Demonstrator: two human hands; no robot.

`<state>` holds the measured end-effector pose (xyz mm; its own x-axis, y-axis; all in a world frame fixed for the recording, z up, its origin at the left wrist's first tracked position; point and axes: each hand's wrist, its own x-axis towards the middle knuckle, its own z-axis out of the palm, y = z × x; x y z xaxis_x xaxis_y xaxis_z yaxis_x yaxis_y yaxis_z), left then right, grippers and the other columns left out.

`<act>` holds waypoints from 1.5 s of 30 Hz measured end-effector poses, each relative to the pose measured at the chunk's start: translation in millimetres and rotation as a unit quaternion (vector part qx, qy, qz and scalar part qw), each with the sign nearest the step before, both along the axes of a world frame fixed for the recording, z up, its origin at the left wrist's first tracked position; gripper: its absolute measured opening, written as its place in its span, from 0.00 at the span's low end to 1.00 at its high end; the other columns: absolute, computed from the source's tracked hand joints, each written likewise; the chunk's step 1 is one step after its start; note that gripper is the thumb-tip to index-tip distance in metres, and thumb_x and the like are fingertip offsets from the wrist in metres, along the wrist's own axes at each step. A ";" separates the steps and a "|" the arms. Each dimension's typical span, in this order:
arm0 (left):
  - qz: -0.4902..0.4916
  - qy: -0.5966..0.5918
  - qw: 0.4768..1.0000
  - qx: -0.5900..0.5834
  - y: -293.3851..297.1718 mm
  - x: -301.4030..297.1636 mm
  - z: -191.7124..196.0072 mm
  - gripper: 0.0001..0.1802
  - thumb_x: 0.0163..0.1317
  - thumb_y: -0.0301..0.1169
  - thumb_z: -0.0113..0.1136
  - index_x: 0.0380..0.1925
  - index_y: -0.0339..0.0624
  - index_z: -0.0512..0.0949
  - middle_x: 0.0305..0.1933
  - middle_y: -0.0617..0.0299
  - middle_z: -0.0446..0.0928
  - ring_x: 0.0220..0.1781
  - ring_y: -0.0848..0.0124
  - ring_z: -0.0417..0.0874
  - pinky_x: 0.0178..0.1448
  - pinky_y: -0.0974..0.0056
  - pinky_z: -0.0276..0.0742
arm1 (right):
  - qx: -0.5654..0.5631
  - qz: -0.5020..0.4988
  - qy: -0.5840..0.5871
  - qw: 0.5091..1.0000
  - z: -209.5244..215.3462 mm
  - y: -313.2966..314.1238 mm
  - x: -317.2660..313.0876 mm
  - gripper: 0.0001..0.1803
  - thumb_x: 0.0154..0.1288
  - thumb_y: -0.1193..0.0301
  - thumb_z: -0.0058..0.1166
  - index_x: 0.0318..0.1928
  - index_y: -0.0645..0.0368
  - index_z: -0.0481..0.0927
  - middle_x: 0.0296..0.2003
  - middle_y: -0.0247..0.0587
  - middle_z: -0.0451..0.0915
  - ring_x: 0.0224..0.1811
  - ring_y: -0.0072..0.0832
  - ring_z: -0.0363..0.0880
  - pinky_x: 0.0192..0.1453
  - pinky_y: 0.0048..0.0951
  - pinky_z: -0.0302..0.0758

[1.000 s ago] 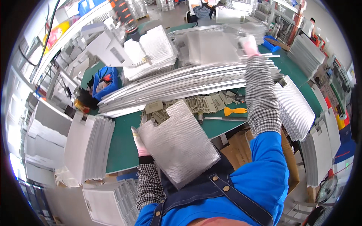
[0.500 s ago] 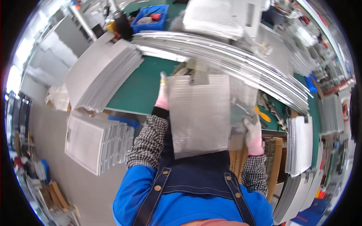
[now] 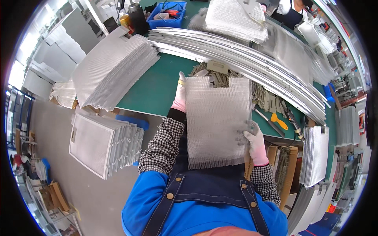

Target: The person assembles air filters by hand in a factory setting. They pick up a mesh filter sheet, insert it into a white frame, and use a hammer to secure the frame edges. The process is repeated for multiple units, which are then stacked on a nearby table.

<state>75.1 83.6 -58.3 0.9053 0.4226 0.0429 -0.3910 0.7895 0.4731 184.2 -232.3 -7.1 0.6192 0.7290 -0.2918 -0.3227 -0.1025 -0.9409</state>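
A silvery metal mesh sheet (image 3: 218, 126) with a notch in its top edge hangs in front of my apron. My left hand (image 3: 180, 94), in a white and pink glove, grips its upper left edge, the fingers partly hidden behind it. At the lower right edge my right hand (image 3: 254, 141), gloved alike, holds the sheet with grey fingertips laid over its front. Just beyond the sheet's top lies a heap of small grey-beige parts (image 3: 226, 78), with a flat beige plate (image 3: 217, 67) on it.
Stacked mesh sheets (image 3: 114, 67) stand left on the green table (image 3: 141, 86); framed panels (image 3: 92, 145) are below. Long metal strips (image 3: 236, 55) cross the back. A yellow-handled scraper (image 3: 278, 121), another mesh stack (image 3: 315, 157) and cardboard (image 3: 289, 165) are right. A blue bin (image 3: 167, 19) sits behind.
The sheet and my left hand appear farther right in the view, which has shifted. My right hand has come in from beside the sheet onto its right edge. The blurred mesh at right no longer shows.
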 end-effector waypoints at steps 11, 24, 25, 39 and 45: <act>0.284 0.290 0.901 0.154 12.4 -9.7 -46.7 0.37 0.79 0.56 0.42 0.78 0.46 0.59 0.79 0.58 0.61 0.79 0.64 0.61 0.83 0.57 0.53 | -0.081 0.051 -0.055 0.994 -8.1 -28.9 11.2 0.28 0.66 0.74 0.57 0.65 0.66 0.71 0.50 0.50 0.82 0.51 0.34 0.84 0.50 0.36 0.84; 0.057 0.077 0.990 0.106 1.8 0.4 -4.6 0.48 0.73 0.66 0.43 0.78 0.38 0.58 0.78 0.48 0.63 0.77 0.54 0.65 0.81 0.52 0.55 | -0.588 -0.223 -0.499 0.596 27.8 -372.7 221.1 0.46 0.48 0.52 0.73 0.69 0.49 0.74 0.68 0.48 0.71 0.71 0.47 0.68 0.75 0.46 0.66; 0.052 0.065 0.992 0.096 0.9 -1.0 -3.1 0.49 0.73 0.66 0.44 0.78 0.37 0.56 0.78 0.48 0.63 0.76 0.54 0.65 0.81 0.51 0.56 | -0.582 -0.201 -0.480 0.625 31.3 -375.0 227.0 0.47 0.47 0.52 0.73 0.69 0.49 0.73 0.68 0.49 0.70 0.71 0.47 0.67 0.75 0.46 0.65; 0.085 0.123 0.984 0.099 -2.5 -3.0 2.5 0.50 0.70 0.71 0.42 0.75 0.39 0.63 0.74 0.54 0.70 0.70 0.58 0.74 0.77 0.55 0.65 | -0.181 -0.668 -0.644 0.325 167.6 -295.5 148.3 0.19 0.77 0.67 0.51 0.62 0.63 0.79 0.56 0.56 0.83 0.60 0.45 0.81 0.68 0.40 0.74; 0.060 0.083 0.995 -0.001 -6.4 -6.6 4.1 0.55 0.64 0.77 0.43 0.74 0.42 0.65 0.71 0.51 0.72 0.68 0.56 0.75 0.72 0.49 0.72 | -0.128 -0.256 -0.379 0.880 65.6 -91.0 70.3 0.29 0.78 0.60 0.51 0.69 0.68 0.70 0.55 0.50 0.80 0.53 0.33 0.79 0.59 0.32 0.75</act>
<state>68.5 77.2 -54.2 0.8427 0.5284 -0.1035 -0.3997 0.7426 0.5374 254.5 -323.4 58.5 0.9350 0.2674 0.2331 0.3224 -0.3668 -0.8726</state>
